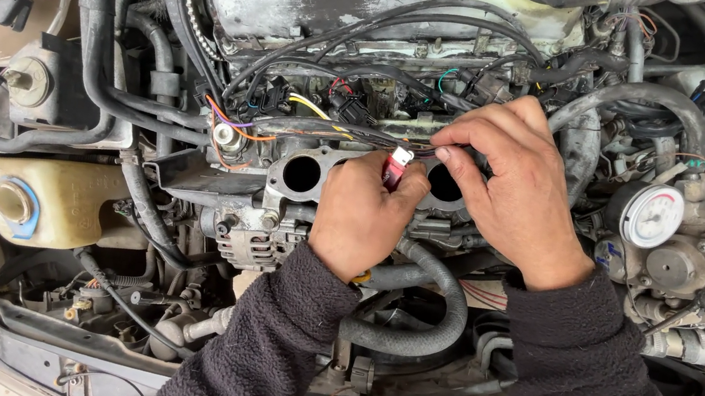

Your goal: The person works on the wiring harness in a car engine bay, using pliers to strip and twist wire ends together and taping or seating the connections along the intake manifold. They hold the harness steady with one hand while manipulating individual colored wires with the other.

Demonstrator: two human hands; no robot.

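Red tube (394, 169) pinched between hoses, left hand (361, 214).

I see dark charcoal fleece sleeves, nubby and pilled, ending at the wrists behind my bare left hand (361, 217) and right hand (515, 195).

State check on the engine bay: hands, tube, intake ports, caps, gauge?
Left hand: closed around a small red tube.
Red tube: upright in the fist, white tip showing.
Right hand: fingertips pinching the wire bundle.
Wire bundle: held taut over the ports.
Left intake port: open, uncovered.
Right intake port: open, partly hidden by hands.
Blue-ringed reservoir cap: on.
Round gauge: mounted, reading too small to tell.
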